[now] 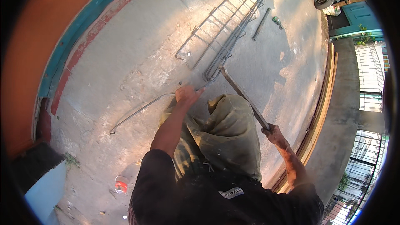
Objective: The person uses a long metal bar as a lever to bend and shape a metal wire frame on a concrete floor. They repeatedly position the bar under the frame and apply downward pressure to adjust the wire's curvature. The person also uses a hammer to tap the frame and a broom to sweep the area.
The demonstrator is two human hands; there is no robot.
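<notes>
Left hand: our left hand [187, 96] is closed down on a thin bent steel rod [139, 110], pinning it against the concrete ground [125, 58] so it cannot swing
Rod: it runs from under that hand out to our left, its far end hooked, lying flat on the ground
Right hand: our right hand [273, 132] is wrapped tight round the lower end of a long flat bar [243, 96]
Bar: it slants up and forward, its tip near the rod's bend, held long, we judge, for leverage
Knee: our knee in worn olive trousers [229, 133] sits between both hands
Rebar cage [227, 33]: laid just ahead, its near end close to the bar tip
Red-capped container [121, 184]: well apart, low left
</notes>
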